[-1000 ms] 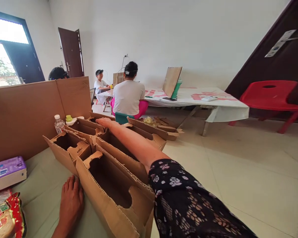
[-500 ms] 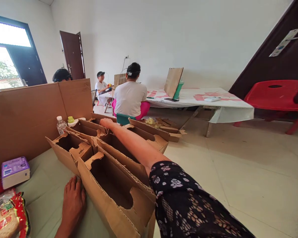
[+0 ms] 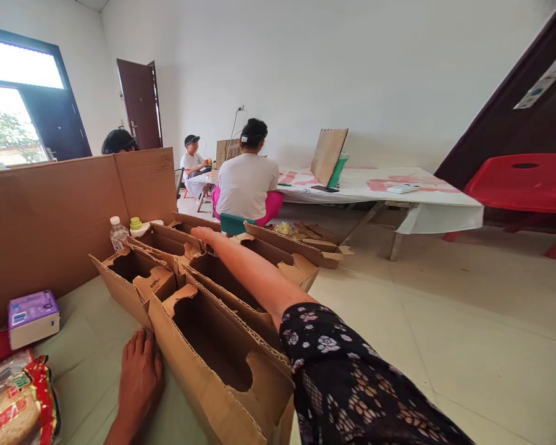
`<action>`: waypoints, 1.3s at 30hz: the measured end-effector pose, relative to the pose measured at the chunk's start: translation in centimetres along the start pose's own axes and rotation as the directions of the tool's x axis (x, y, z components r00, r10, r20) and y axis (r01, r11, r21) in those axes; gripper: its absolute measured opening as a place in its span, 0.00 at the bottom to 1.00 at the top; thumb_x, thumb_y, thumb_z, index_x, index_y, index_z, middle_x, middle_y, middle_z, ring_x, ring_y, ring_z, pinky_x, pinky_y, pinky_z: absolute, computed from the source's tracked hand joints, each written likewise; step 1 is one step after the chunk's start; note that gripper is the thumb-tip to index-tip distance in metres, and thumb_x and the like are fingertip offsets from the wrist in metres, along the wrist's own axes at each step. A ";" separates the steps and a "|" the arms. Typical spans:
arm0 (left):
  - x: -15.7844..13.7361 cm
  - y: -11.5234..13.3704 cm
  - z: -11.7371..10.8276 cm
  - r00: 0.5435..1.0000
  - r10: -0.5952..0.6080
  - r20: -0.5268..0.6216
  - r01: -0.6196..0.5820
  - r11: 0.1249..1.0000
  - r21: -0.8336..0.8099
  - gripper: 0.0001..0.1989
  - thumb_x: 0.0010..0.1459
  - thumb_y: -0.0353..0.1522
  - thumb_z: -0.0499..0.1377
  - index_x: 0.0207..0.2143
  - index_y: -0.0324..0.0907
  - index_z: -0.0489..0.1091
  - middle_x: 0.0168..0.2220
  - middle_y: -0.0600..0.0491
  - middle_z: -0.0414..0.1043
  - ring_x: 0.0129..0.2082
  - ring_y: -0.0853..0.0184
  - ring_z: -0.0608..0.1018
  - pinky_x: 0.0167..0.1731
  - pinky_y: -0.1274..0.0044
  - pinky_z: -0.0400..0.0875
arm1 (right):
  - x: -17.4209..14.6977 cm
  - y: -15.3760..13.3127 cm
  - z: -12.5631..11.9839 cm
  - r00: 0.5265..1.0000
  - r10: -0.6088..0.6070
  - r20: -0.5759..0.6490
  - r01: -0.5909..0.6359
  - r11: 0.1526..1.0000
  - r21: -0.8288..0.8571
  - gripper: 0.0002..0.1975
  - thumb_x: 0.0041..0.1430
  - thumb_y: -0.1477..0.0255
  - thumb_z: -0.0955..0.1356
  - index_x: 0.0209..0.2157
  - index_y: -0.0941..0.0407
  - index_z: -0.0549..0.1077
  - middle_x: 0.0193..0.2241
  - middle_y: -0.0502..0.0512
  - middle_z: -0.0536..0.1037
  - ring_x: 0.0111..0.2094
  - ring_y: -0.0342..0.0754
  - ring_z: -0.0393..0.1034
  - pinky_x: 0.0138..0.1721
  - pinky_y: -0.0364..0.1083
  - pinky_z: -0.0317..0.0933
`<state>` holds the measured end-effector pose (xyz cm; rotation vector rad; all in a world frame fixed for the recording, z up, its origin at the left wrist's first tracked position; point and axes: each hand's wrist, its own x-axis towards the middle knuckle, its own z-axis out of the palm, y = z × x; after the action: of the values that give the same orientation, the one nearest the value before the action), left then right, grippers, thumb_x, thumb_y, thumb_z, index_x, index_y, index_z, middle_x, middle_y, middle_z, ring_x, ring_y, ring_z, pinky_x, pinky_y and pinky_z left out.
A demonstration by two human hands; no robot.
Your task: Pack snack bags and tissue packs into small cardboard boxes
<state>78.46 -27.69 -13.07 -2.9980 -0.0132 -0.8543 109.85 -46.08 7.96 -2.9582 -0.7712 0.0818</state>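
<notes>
My left hand (image 3: 141, 361) rests palm down on the green cloth (image 3: 86, 334), its fingers flat beside the nearest open cardboard box (image 3: 204, 364). My right arm stretches over a group of long, open-topped boxes with torn cut-outs. At its far end, my right hand (image 3: 202, 233) is over a back box (image 3: 197, 219), and its fingers are hidden behind the hand and cardboard. Around it are a middle box (image 3: 231, 293), a left box (image 3: 130, 284) and a right box (image 3: 278, 253). Whether the right hand holds anything does not show.
Tall cardboard (image 3: 74, 210) stands along the left, with a clear bottle (image 3: 118, 235) before it. A purple tissue pack (image 3: 33, 318) and a red food packet (image 3: 21, 402) lie on the cloth. Beyond are seated people, a covered table (image 3: 426, 194) and a red chair (image 3: 523, 182).
The view has shifted slightly, so everything sits a little further right and lower. My left hand stays flat on the cloth, and my right hand remains at the back box.
</notes>
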 end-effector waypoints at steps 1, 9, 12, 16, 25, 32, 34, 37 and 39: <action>0.0 0.1 -0.1 1.000 -0.004 0.003 0.004 1.000 -0.002 0.20 0.67 0.30 0.48 0.55 0.34 0.72 0.57 0.39 0.73 0.58 0.51 0.73 0.58 0.58 0.68 | 0.2 -0.1 0.0 1.000 0.017 -0.002 -0.017 1.000 -0.002 0.18 0.67 0.64 0.69 0.55 0.56 0.71 0.54 0.59 0.74 0.50 0.54 0.73 0.49 0.56 0.71; 0.4 0.2 -0.6 0.999 -0.029 0.043 0.030 0.999 -0.036 0.21 0.66 0.29 0.48 0.55 0.34 0.72 0.57 0.38 0.74 0.58 0.50 0.74 0.58 0.57 0.68 | -0.5 -0.2 -0.7 0.990 0.125 -0.072 -0.123 0.992 0.027 0.19 0.67 0.64 0.69 0.56 0.57 0.71 0.54 0.60 0.74 0.50 0.53 0.73 0.49 0.57 0.71; 0.3 0.3 -0.7 0.997 -0.048 0.060 0.051 0.997 -0.053 0.21 0.64 0.29 0.49 0.56 0.35 0.72 0.58 0.38 0.73 0.59 0.50 0.73 0.59 0.56 0.67 | -1.2 -0.1 -1.1 0.985 0.146 -0.092 -0.142 0.989 0.044 0.18 0.68 0.64 0.69 0.55 0.56 0.71 0.54 0.60 0.74 0.49 0.53 0.73 0.49 0.56 0.71; 0.3 0.4 -0.9 0.995 -0.068 0.080 0.073 0.995 -0.068 0.22 0.63 0.28 0.49 0.57 0.35 0.71 0.59 0.38 0.72 0.59 0.50 0.73 0.59 0.56 0.67 | -1.8 -0.1 -1.7 0.976 0.184 -0.119 -0.176 0.982 0.073 0.18 0.68 0.64 0.69 0.55 0.56 0.72 0.54 0.60 0.74 0.49 0.53 0.73 0.49 0.56 0.71; 0.3 0.5 -1.0 0.991 -0.096 0.090 0.103 0.992 -0.079 0.22 0.63 0.28 0.49 0.57 0.36 0.72 0.58 0.38 0.72 0.60 0.50 0.72 0.59 0.54 0.66 | -3.1 -1.0 -2.9 0.922 0.254 -0.294 -0.220 0.965 0.144 0.17 0.68 0.64 0.69 0.54 0.56 0.72 0.54 0.60 0.74 0.49 0.52 0.73 0.49 0.55 0.71; 0.4 0.7 -1.4 0.987 -0.121 0.109 0.132 0.986 -0.103 0.23 0.62 0.27 0.49 0.56 0.35 0.72 0.59 0.38 0.72 0.60 0.50 0.73 0.61 0.55 0.65 | -5.6 -1.0 -6.1 0.839 0.298 -0.455 -0.221 0.951 0.214 0.16 0.68 0.62 0.68 0.52 0.56 0.74 0.52 0.59 0.76 0.49 0.52 0.73 0.51 0.56 0.70; 0.3 0.7 -1.6 0.984 -0.138 0.110 0.151 0.981 -0.125 0.22 0.61 0.26 0.49 0.55 0.34 0.72 0.58 0.37 0.72 0.60 0.49 0.72 0.61 0.55 0.65 | -6.9 -1.1 -7.6 0.803 0.304 -0.513 -0.212 0.950 0.230 0.15 0.70 0.63 0.66 0.50 0.57 0.75 0.50 0.60 0.77 0.49 0.53 0.74 0.51 0.55 0.68; 0.4 0.7 -2.0 0.978 -0.183 0.102 0.198 0.967 -0.164 0.22 0.61 0.26 0.50 0.55 0.31 0.71 0.60 0.33 0.70 0.62 0.47 0.71 0.62 0.54 0.63 | -9.3 -1.7 -10.3 0.743 0.290 -0.604 -0.170 0.954 0.248 0.15 0.70 0.69 0.61 0.46 0.59 0.78 0.47 0.65 0.80 0.50 0.56 0.74 0.48 0.49 0.64; 0.5 0.6 -2.3 0.971 -0.221 0.094 0.235 0.952 -0.195 0.24 0.59 0.25 0.51 0.58 0.32 0.69 0.63 0.34 0.66 0.64 0.47 0.68 0.63 0.53 0.63 | -11.2 -2.6 -12.1 0.710 0.265 -0.652 -0.121 0.958 0.259 0.16 0.68 0.72 0.60 0.44 0.60 0.79 0.44 0.67 0.82 0.48 0.57 0.75 0.43 0.47 0.63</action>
<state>77.69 -28.33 -10.82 -3.2674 -0.2974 -0.8111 99.68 -50.13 20.55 -2.5420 -0.3103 -0.8275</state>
